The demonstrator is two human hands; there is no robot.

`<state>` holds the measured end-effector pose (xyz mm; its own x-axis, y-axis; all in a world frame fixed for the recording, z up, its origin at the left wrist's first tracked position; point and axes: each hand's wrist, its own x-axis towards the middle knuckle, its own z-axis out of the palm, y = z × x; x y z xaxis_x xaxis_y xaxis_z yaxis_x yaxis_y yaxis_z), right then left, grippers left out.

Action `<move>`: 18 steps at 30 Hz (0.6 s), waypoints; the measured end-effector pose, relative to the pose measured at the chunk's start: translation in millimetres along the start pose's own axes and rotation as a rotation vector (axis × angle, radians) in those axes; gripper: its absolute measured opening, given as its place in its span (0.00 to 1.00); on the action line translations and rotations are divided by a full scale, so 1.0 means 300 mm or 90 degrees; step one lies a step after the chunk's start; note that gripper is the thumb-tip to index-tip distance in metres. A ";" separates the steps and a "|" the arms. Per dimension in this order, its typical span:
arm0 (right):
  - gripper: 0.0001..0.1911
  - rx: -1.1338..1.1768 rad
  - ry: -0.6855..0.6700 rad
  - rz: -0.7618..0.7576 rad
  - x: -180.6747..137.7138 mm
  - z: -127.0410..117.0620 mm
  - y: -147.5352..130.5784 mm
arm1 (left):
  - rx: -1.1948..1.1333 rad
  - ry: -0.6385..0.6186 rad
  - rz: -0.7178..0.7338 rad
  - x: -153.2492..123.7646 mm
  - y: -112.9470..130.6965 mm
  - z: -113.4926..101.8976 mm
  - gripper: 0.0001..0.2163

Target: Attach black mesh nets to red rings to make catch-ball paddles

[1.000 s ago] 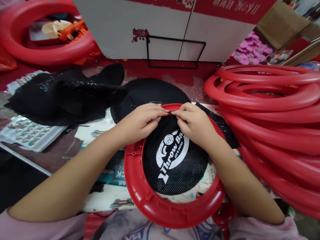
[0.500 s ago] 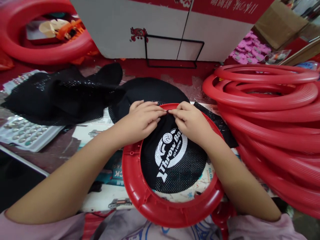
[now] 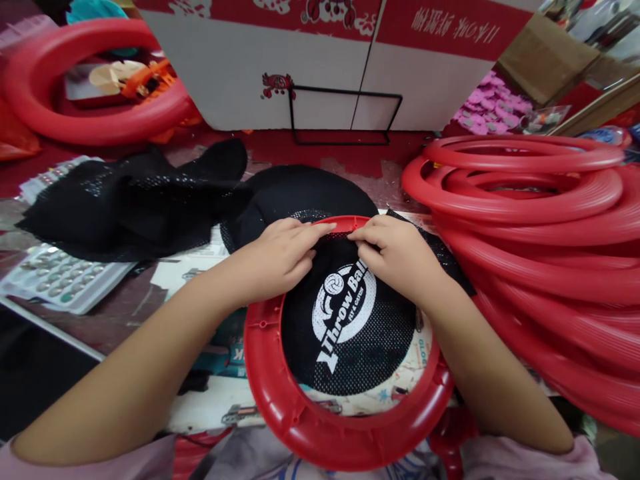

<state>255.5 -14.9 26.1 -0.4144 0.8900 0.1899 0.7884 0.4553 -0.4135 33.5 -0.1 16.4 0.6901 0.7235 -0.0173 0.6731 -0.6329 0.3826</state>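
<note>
A red plastic ring (image 3: 330, 433) lies in front of me with a black mesh net (image 3: 350, 333) printed "Throw Ball" inside it. My left hand (image 3: 280, 257) and my right hand (image 3: 395, 253) meet at the ring's far edge. Both pinch the top edge of the net against the rim, fingers pressed together. The fingertips are a little apart, with bare red rim showing between them.
A tall stack of red rings (image 3: 540, 220) fills the right side. A heap of black mesh nets (image 3: 140, 200) lies at the left, with a round one (image 3: 300, 190) behind the ring. Another red ring (image 3: 80, 87) leans far left. A white tray (image 3: 60, 280) sits at left. White-and-red boxes (image 3: 310, 60) stand behind.
My hands have drawn slightly apart along the far rim, still pinching the net's edge. The view has tilted a little, so everything sits lower in the picture.
</note>
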 end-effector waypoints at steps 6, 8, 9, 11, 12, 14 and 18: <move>0.13 0.083 -0.078 -0.041 -0.005 -0.036 -0.023 | 0.117 0.023 -0.030 -0.030 0.035 -0.043 0.20; 0.14 0.083 -0.081 -0.063 -0.007 -0.034 -0.022 | 0.125 0.049 -0.056 -0.027 0.040 -0.044 0.20; 0.14 0.079 -0.077 -0.075 -0.008 -0.030 -0.020 | 0.125 0.069 -0.064 -0.024 0.041 -0.041 0.20; 0.14 0.067 -0.062 -0.094 -0.009 -0.020 -0.016 | 0.105 0.107 -0.042 -0.016 0.038 -0.030 0.19; 0.14 0.056 -0.053 -0.098 -0.009 -0.014 -0.013 | 0.079 0.117 -0.012 -0.014 0.035 -0.023 0.18; 0.14 0.028 -0.037 -0.096 -0.010 -0.005 -0.007 | 0.029 0.120 0.056 -0.012 0.025 -0.007 0.17; 0.16 -0.022 -0.023 -0.082 -0.008 0.009 0.004 | 0.034 0.113 0.096 -0.015 0.009 0.018 0.17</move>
<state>256.3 -16.6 22.7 -0.5290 0.8230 0.2069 0.7423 0.5669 -0.3572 33.6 -6.6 12.4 0.7296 0.6539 0.2003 0.5822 -0.7476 0.3196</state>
